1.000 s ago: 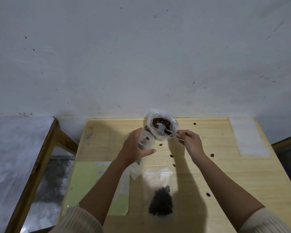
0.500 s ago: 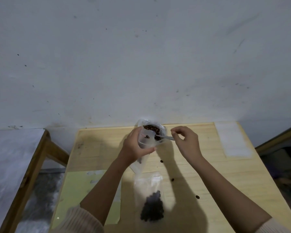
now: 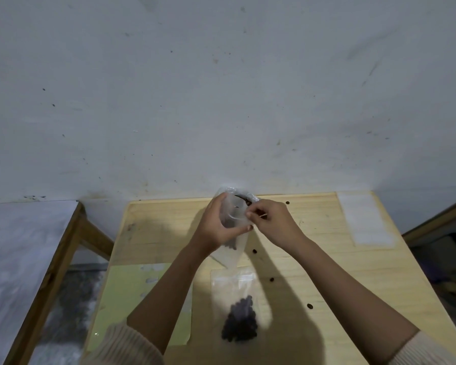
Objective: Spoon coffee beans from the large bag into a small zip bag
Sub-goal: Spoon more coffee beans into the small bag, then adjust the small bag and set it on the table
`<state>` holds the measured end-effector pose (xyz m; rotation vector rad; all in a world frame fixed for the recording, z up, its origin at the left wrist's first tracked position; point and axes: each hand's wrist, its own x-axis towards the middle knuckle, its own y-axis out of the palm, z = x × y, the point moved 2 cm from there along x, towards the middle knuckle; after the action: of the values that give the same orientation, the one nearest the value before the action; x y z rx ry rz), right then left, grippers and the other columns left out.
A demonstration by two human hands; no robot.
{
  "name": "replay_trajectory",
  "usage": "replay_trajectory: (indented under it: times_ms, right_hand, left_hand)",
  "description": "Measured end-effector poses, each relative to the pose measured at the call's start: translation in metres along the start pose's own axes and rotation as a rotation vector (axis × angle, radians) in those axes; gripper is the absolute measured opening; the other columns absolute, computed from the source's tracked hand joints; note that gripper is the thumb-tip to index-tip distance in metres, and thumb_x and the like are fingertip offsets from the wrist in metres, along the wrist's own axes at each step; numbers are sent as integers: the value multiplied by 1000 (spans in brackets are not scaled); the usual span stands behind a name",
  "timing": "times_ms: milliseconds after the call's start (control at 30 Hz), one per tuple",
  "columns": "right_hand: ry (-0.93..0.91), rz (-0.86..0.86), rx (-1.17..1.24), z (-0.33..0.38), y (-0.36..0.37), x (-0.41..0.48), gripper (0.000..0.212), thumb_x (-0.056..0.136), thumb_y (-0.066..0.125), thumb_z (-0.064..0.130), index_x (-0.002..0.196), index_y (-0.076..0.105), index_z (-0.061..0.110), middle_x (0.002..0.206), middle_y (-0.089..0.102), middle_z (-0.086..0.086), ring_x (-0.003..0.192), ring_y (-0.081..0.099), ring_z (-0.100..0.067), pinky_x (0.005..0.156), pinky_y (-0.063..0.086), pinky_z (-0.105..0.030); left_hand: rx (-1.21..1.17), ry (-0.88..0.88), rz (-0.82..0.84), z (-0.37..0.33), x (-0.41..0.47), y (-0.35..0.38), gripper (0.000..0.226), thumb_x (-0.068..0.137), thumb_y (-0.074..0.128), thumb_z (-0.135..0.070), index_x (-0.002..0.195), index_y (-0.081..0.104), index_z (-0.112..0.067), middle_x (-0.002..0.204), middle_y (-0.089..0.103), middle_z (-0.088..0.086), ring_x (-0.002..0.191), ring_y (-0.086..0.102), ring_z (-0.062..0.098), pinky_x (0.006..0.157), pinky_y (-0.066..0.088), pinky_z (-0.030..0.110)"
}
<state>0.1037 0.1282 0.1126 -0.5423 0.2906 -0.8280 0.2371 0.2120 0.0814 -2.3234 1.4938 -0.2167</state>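
Fingers (image 3: 217, 206) of the left hand (image 3: 216, 229) curl round a small zip bag (image 3: 231, 253), holding it upright above the far middle of the wooden table (image 3: 327, 259). The bag's mouth is open and its lower end hangs below the palm with a few dark beans inside.

Just beside it, the right hand (image 3: 275, 223) pinches the thin handle of a white spoon (image 3: 262, 215) between thumb and fingertips. The spoon's bowl reaches into the small bag's mouth and shows pale through the plastic.

Directly behind both hands, at the table's far edge, stands the large bag (image 3: 229, 192) of clear plastic. Its top is open, with brown coffee beans (image 3: 244, 200) visible inside.

Nearer the person, a second small zip bag (image 3: 232, 288) lies flat on the table, with a dark heap of beans at its near end. Loose beans (image 3: 254, 251) are scattered over the wood to the right of the hands.

A pale yellow-green sheet (image 3: 124, 299) lies on the table's left side, and a white rectangle (image 3: 363, 219) sits near the far right corner. A grey-topped second table (image 3: 11, 259) stands to the left, and a stained whitish wall (image 3: 221, 88) fills the upper view.
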Motion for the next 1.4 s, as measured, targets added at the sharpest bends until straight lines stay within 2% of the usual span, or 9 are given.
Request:
replay_trajectory:
  times_ms: [100, 233, 367, 467, 733, 933, 1133, 1267, 1400]
  right_hand:
    - [-1, -125, 14, -4, -11, 1, 9, 85, 63, 6, 85, 72, 7, 82, 69, -2, 77, 61, -14, 73, 47, -21]
    - [-72, -218, 112, 1, -24, 1, 13, 84, 63, 1, 83, 71, 11, 79, 68, 8, 73, 61, 4, 70, 45, -7]
    - [-106, -278, 297, 10, -31, 0, 20, 81, 65, -3, 93, 67, 14, 84, 68, 8, 77, 63, 1, 75, 48, -10]
    - [-84, -281, 395, 11, -32, -2, 28, 79, 67, -4, 101, 64, 14, 84, 67, 1, 78, 64, -4, 75, 49, -12]
    - [-48, -289, 468, 13, -27, 0, 23, 78, 71, 0, 85, 66, 21, 77, 64, 3, 73, 59, -4, 72, 49, -14]
    - [16, -212, 407, 11, -18, 1, 17, 76, 74, 7, 79, 66, 21, 79, 64, 0, 72, 57, -8, 67, 47, -16]
    - [40, -204, 310, 13, -18, 5, 14, 80, 68, 1, 78, 65, 15, 75, 61, 4, 57, 51, 6, 54, 40, -8]
    - [73, -149, 250, 7, -24, 4, 11, 80, 70, 8, 78, 67, 19, 74, 58, 0, 62, 49, -9, 57, 43, -19]
    - [88, -51, 159, 8, -25, 5, 7, 77, 74, 15, 81, 71, 10, 78, 68, -6, 69, 56, -13, 66, 45, -25]
  left_hand:
    - [-70, 19, -22, -7, -6, -9, 61, 82, 71, -25, 135, 41, -21, 117, 51, -16, 108, 49, -11, 85, 39, 3]
    - [-143, 67, -153, -20, -6, -20, 35, 94, 55, -15, 128, 53, -10, 104, 62, -10, 97, 60, 0, 79, 47, 7]
    - [-263, 79, -258, -33, 0, -29, 24, 91, 58, -12, 115, 63, -10, 100, 68, -6, 97, 65, 10, 84, 53, 20]
    - [-366, 56, -296, -34, 4, -33, 21, 89, 61, -11, 110, 66, -9, 97, 71, 3, 92, 68, 16, 81, 54, 23]
    - [-474, 71, -386, -41, -5, -35, 15, 83, 68, -7, 98, 69, -6, 90, 71, 5, 74, 70, 11, 68, 54, 18]
    - [-479, 42, -381, -37, -3, -34, 9, 84, 68, -8, 93, 69, -12, 90, 71, 8, 83, 69, 21, 73, 55, 23]
    - [-426, 27, -345, -34, -3, -27, 8, 87, 64, -7, 89, 64, -14, 83, 69, 6, 80, 68, 19, 74, 54, 21]
    - [-389, 13, -352, -37, -2, -20, 9, 88, 63, -6, 89, 63, -15, 83, 68, 7, 82, 68, 20, 79, 55, 26]
    - [-346, 14, -305, -38, -4, -10, 11, 86, 65, -8, 87, 64, -19, 82, 68, 3, 81, 68, 17, 81, 55, 31]
